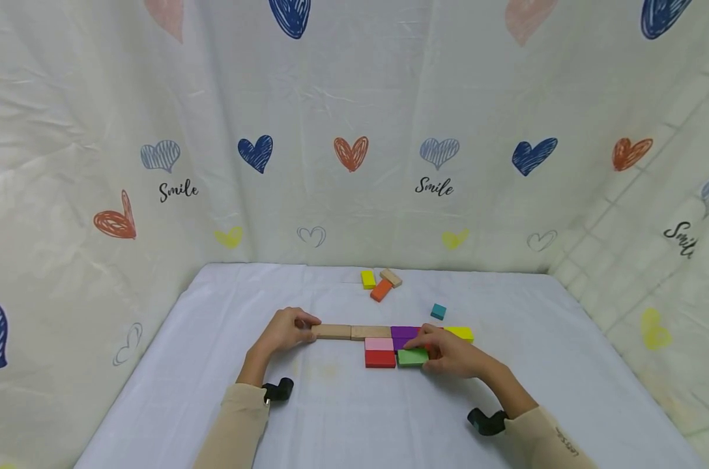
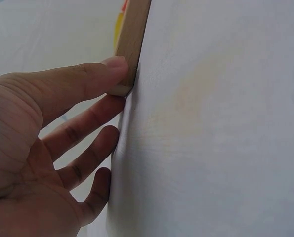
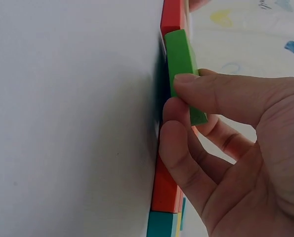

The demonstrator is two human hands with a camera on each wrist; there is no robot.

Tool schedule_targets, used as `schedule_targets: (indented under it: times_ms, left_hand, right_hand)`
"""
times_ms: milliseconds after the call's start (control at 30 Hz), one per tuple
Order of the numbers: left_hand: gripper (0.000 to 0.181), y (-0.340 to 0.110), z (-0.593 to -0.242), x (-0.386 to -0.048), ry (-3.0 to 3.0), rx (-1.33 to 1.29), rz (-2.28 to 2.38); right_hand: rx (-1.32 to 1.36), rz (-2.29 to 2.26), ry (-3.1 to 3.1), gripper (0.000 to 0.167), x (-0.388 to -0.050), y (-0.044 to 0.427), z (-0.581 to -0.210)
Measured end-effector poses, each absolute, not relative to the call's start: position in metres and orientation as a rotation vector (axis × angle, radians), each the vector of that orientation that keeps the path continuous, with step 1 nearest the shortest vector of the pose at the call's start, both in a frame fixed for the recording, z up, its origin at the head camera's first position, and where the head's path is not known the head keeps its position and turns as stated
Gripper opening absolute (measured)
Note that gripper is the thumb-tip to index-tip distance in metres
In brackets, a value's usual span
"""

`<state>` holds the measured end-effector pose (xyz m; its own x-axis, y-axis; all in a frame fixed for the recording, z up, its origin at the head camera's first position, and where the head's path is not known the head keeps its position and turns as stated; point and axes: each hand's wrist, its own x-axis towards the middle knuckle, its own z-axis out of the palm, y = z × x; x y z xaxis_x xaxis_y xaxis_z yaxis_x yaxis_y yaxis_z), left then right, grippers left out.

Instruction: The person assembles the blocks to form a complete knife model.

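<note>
Flat coloured blocks lie together on a white cloth. My left hand (image 1: pixel 287 329) pinches the outer end of the left plain wooden block (image 1: pixel 333 332), thumb on its near side in the left wrist view. A second plain wooden block (image 1: pixel 371 333) adjoins it, followed by a purple block (image 1: pixel 404 332) and, at the right, a yellow block (image 1: pixel 460 333). Between thumb and fingers, my right hand (image 1: pixel 455 352) holds a green block (image 3: pixel 181 54), slightly tilted, beside a red block (image 1: pixel 380 359). Behind the red one is a pink block (image 1: pixel 379 344). The right hand covers some blocks.
Farther back lie a loose yellow block (image 1: pixel 368 280), an orange block (image 1: pixel 380 290) and a plain wooden block (image 1: pixel 391 277). A small teal block (image 1: pixel 438 311) sits behind the row. A heart-printed curtain (image 1: pixel 354 215) hangs along the table's far edge.
</note>
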<state>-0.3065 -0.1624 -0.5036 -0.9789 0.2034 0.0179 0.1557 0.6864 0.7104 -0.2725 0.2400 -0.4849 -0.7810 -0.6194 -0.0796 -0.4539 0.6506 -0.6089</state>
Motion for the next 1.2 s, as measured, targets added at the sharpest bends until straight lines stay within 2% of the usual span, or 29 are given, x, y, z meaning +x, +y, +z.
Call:
schedule_targets:
  times_ms: [400,733,1200]
  left_hand:
    - [0.028,-0.1623,-0.5038,-0.3068,2.820,0.310,1.192]
    - [0.028,-0.1621,-0.5020,-0.3055,2.816,0.300,1.189]
    - [0.029,-0.1625,-0.5027,-0.3065,2.828,0.314,1.184]
  right_hand:
    - [-0.820,-0.808,2.667,0.036,-0.2663,0.2344,-0.4787]
    - [-0.727,-0.788,2.745,0.023,-0.2636,0.2385,-0.4788]
    - [-0.708,-0.780,2.761,0.021,-0.2646,0.2360,-0.4810]
